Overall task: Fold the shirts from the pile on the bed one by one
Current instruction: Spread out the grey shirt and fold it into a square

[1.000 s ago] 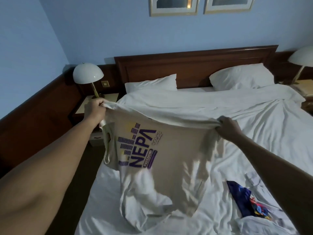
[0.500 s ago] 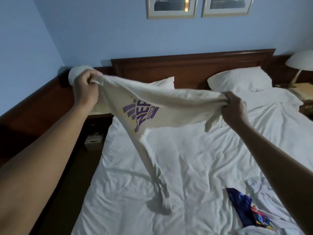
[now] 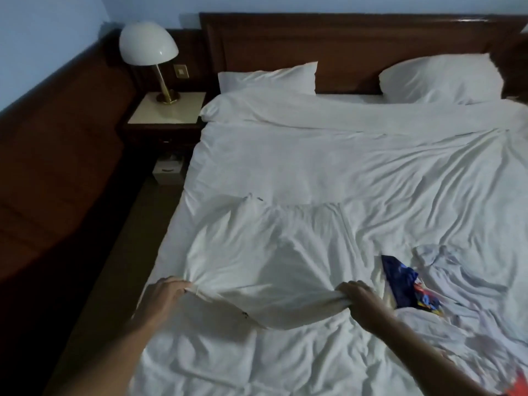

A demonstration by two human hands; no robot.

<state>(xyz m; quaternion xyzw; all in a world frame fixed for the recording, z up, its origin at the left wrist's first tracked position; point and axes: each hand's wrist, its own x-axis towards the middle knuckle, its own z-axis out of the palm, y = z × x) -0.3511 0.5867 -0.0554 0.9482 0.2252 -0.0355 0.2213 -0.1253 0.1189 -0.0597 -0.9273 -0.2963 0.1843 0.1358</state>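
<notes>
Near edge: left hand [image 3: 167, 292] and right hand [image 3: 361, 300], fingers curled, grip corners of the white shirt [image 3: 268, 252].
Room: bed [image 3: 371, 167] open far.
In the way: shirt pile [image 3: 405, 284] just right.

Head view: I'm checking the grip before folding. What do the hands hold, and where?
The off-white cotton T-shirt on the white bed: the left hand grips its near left corner, the right hand its near right corner.

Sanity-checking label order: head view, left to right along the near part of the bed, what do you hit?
left hand → white shirt, gripped at its near edge by both hands → right hand → dark blue printed garment → crumpled pale garment
</notes>
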